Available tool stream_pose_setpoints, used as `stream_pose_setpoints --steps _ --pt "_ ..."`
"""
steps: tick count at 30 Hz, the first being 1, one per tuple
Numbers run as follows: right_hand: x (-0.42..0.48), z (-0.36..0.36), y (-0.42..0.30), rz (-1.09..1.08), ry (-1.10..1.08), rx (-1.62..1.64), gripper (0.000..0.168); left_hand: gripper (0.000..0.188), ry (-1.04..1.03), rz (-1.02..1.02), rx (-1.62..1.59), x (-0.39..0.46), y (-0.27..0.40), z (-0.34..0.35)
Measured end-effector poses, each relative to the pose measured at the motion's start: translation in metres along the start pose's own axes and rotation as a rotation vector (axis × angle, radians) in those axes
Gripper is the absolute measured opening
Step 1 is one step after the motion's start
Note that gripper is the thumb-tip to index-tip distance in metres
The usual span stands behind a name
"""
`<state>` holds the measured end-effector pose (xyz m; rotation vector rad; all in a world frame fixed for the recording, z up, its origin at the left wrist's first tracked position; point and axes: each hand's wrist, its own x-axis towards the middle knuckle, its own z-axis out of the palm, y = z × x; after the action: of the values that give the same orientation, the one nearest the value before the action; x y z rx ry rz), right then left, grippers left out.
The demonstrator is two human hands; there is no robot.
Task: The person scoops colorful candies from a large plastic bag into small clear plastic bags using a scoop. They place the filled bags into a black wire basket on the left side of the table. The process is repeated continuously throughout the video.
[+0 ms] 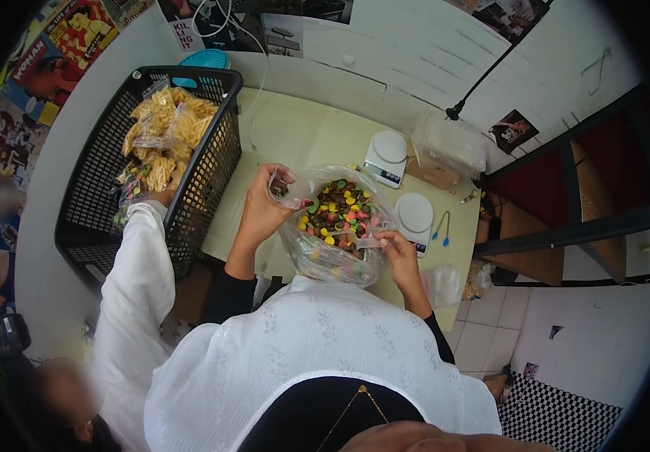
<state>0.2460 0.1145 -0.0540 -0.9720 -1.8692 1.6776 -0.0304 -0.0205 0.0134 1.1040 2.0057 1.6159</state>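
A large clear plastic bag [336,265] stands open in front of me, filled with brown, yellow, green and pink pieces [343,204] that look like snacks or candy. My left hand [264,206] holds a small clear plastic bag [287,189] open at the large bag's left rim, with a few brown and green pieces inside. Between the fingers of my right hand [401,257] is the handle of a clear plastic scoop [367,243]; its bowl rests among the pieces near the large bag's right side.
A black plastic basket [203,164] at left holds packed snack bags [169,121]; a co-worker's white-sleeved arm [138,260] reaches into it. Right on the table [302,121] lie two digital scales [388,148], blue-tipped tongs [442,229], empty plastic bags [445,285] and a cardboard box [429,172].
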Motion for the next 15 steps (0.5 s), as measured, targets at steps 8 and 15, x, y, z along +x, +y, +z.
stream_pose_setpoints --steps 8,15 --pt "0.014 -0.009 -0.021 0.151 0.072 0.218 0.02 0.062 -0.027 0.143 0.122 -0.006 0.026 0.006" --pt "0.032 -0.034 -0.07 -0.032 0.128 0.226 0.023 0.058 -0.016 0.263 0.337 -0.008 0.025 0.018"
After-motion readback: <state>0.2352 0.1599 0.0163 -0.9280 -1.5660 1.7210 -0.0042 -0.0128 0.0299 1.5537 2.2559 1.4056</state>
